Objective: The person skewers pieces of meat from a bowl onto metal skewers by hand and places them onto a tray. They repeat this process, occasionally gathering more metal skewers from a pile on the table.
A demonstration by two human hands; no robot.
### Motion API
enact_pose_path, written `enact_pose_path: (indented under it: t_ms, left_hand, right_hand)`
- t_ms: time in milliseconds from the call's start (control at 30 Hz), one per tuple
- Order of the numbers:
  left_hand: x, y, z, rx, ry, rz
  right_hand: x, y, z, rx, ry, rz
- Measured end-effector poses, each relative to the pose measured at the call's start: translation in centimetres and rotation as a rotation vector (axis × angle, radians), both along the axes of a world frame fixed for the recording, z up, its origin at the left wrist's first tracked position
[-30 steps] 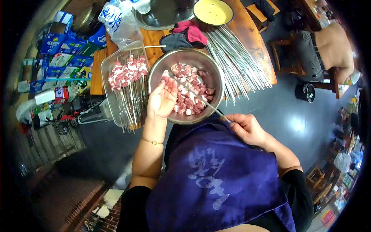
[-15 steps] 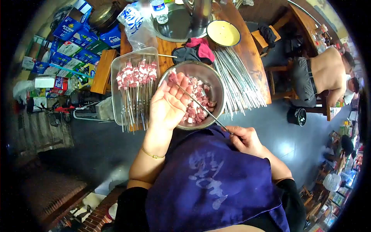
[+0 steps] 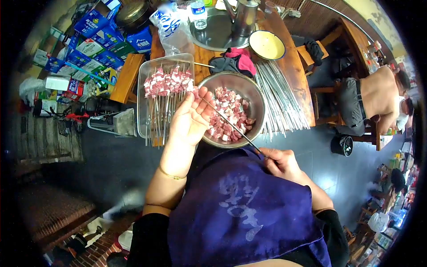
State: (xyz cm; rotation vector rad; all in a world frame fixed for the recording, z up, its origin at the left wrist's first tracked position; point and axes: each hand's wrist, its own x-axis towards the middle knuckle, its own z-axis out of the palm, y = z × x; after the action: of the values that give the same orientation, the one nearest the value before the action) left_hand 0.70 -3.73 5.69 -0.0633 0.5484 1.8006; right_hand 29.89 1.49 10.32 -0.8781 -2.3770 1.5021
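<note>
My right hand [image 3: 284, 163] is closed round the lower end of a metal skewer [image 3: 235, 127], which slants up to the left across the steel bowl [image 3: 262, 109]. At its tip, a piece of meat [image 3: 195, 92] sits between the thumb and fingers of my left hand [image 3: 189, 120], palm turned up. Cubes of red and white meat [image 3: 231, 115] lie in the bowl beneath the skewer. Left of the bowl, a clear plastic tray [image 3: 141, 95] holds several loaded skewers [image 3: 167, 84], their meat at the far end.
Bare metal skewers [image 3: 280, 98] lie fanned out right of the bowl. Behind are a yellow dish [image 3: 267, 44], pink and grey gloves [image 3: 238, 62], a plastic bag [image 3: 175, 38], a water bottle [image 3: 199, 15] and a metal pitcher [image 3: 244, 18]. A person [image 3: 378, 95] sits at the right.
The view has shifted, so the table things appear farther right. My left hand has moved left relative to the bowl, its fingers now closer round the meat at the skewer's tip.
</note>
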Motion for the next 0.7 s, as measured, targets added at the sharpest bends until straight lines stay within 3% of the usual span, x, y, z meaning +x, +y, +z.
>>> enact_pose_path:
  t_ms: [333, 700]
  left_hand:
    - [0.8, 0.6, 0.1, -0.048, 0.26, 0.028]
    - [2.5, 0.0, -0.1, -0.073, 0.304, -0.069]
  right_hand:
    - [0.8, -0.8, -1.0, -0.022, 0.022, -0.048]
    - [0.9, -0.6, -0.8, -0.145, 0.043, -0.043]
